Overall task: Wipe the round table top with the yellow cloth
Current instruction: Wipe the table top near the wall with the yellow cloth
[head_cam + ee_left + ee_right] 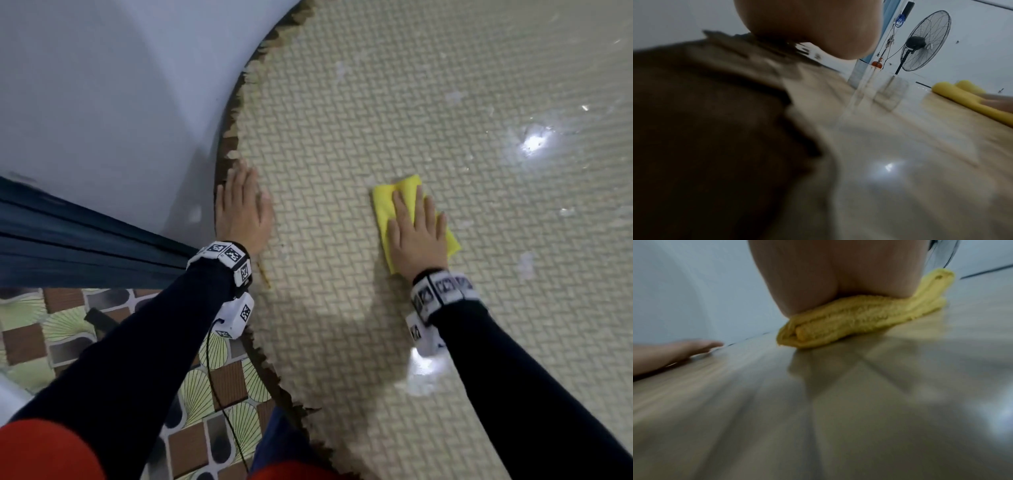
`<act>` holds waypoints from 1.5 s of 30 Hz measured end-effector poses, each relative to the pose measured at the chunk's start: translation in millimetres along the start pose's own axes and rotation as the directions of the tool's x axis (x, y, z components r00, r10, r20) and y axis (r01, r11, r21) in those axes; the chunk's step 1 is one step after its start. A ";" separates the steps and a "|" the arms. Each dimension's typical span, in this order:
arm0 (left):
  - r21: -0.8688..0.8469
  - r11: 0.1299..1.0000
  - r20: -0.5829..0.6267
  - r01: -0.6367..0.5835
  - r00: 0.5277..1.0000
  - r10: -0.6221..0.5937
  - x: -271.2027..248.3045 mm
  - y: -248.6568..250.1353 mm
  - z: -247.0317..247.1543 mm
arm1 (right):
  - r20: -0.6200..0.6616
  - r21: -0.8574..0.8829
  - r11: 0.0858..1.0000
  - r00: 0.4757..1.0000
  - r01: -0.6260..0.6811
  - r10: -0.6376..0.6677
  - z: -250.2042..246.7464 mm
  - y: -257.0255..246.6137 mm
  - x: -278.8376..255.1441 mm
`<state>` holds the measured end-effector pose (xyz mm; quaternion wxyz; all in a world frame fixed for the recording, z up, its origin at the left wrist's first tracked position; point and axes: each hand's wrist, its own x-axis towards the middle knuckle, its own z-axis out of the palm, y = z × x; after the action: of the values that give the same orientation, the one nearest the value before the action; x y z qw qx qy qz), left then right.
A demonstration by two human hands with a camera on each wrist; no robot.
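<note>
The round table top (394,102) has a glossy beige woven pattern and a ragged brown edge (236,113). A folded yellow cloth (385,202) lies on it, and my right hand (416,233) presses flat on the cloth with straight fingers. In the right wrist view the palm (838,272) sits on the folded cloth (849,321). My left hand (241,205) rests flat on the table near its left edge, fingers straight, holding nothing. The left wrist view shows the cloth (962,97) far to the right across the table top (900,146).
White specks and smears (455,97) dot the table's far and right part. A grey wall (102,85) and dark blue skirting (68,246) lie left of the table, above patterned floor tiles (41,329). A standing fan (925,42) stands beyond the table.
</note>
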<state>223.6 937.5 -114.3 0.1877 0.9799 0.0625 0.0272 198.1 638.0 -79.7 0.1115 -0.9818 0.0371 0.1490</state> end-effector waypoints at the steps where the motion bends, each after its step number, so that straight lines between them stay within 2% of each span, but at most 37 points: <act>1: 0.010 1.000 0.001 0.005 1.000 -0.005 -0.5 0.2 0.5 | 0.002 0.013 0.999 0.999 -0.049 0.049 -3.4 -7.7 17.7; 3: 0.028 1.000 0.025 0.011 1.000 -0.012 -2.2 0.4 1.8 | 0.018 0.012 0.998 0.998 -0.060 0.060 -6.2 -29.7 44.0; 6: 0.051 0.999 0.047 0.019 0.999 -0.021 -2.6 0.7 1.8 | 0.027 -0.026 0.992 0.992 0.123 -0.122 7.1 -68.1 49.2; 9: 0.057 0.998 0.054 0.020 0.998 -0.023 -3.1 0.9 1.4 | 0.045 -0.061 0.929 0.931 0.366 -0.363 31.2 -87.7 6.3; 11: 0.054 0.998 0.054 0.018 0.998 -0.021 -3.3 1.8 0.7 | 0.031 -0.060 0.904 0.906 0.424 -0.423 40.6 -76.1 -31.9; 13: 0.055 0.998 0.066 0.026 0.997 -0.029 -2.4 2.2 0.7 | 0.033 -0.050 0.933 0.934 0.357 -0.356 36.8 -47.4 -51.8; 15: 0.054 0.998 0.077 0.032 0.996 -0.036 -2.5 1.8 0.3 | 0.011 -0.046 0.984 0.985 0.175 -0.174 23.6 -19.5 -45.4; 17: 0.044 0.998 0.079 0.034 0.996 -0.037 -2.3 2.3 -0.8 | -0.062 -0.038 0.999 0.998 -0.029 0.027 7.4 -7.5 -13.8; 19: 0.024 0.999 0.092 0.037 0.995 -0.039 -1.9 1.7 -1.8 | -0.069 0.007 0.990 0.987 -0.142 0.142 -4.8 -15.4 29.4; 21: 0.014 0.999 0.100 0.034 0.994 -0.036 -3.2 2.1 -2.4 | -0.024 0.037 0.995 0.995 -0.094 0.095 -9.0 -40.4 64.8; 23: 0.008 1.000 0.099 0.026 0.995 -0.026 -4.0 2.6 -3.5 | 0.033 0.004 0.998 0.997 0.070 -0.071 -0.4 -73.5 72.5; 26: -0.001 0.999 0.095 0.032 0.995 -0.032 -4.6 3.6 -4.1 | 0.086 -0.070 0.938 0.939 0.340 -0.334 29.4 -106.7 21.6; 28: 0.000 0.999 0.091 0.032 0.995 -0.032 -4.3 3.8 -3.6 | 0.076 -0.071 0.907 0.909 0.415 -0.410 45.0 -103.8 -37.7; 30: -0.007 1.000 0.087 0.031 0.996 -0.030 -3.5 2.5 -2.9 | 0.115 -0.047 0.904 0.901 0.426 -0.418 47.7 -81.0 -82.2; 32: -0.006 1.000 0.085 0.030 0.996 -0.029 -2.8 2.0 -2.0 | 0.152 -0.060 0.934 0.928 0.353 -0.341 44.4 -48.0 -92.3; 34: -0.001 0.999 0.092 0.033 0.995 -0.033 -2.3 1.2 -1.9 | 0.116 -0.110 0.976 0.978 0.186 -0.174 34.3 -30.5 -75.4; 35: 0.001 0.999 0.091 0.032 0.995 -0.032 -2.2 0.9 -2.5 | 0.030 -0.140 0.985 0.995 0.099 -0.096 28.5 -27.7 -59.5; 36: 0.003 1.000 0.093 0.031 0.995 -0.031 -2.3 0.6 -2.5 | 0.003 -0.139 0.990 1.000 0.027 -0.027 20.4 -29.5 -39.2; 39: 0.006 1.000 0.103 0.031 0.994 -0.031 -2.6 0.2 -3.2 | 0.095 -0.068 0.995 0.993 -0.068 0.074 5.8 -54.1 20.0; 42: 0.014 0.999 0.107 0.031 0.994 -0.032 -3.6 0.2 -1.7 | 0.096 -0.100 0.993 0.994 0.055 -0.045 11.6 -91.1 36.2; 45: 0.017 0.999 0.095 0.033 0.995 -0.034 -3.3 -0.6 -0.5 | 0.098 -0.114 0.968 0.972 0.223 -0.213 33.7 -108.2 -7.4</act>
<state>220.2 937.9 -114.1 0.1834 0.9803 0.0701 -0.0232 193.0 751.3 -86.3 0.0676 -0.9777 -0.0851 0.1795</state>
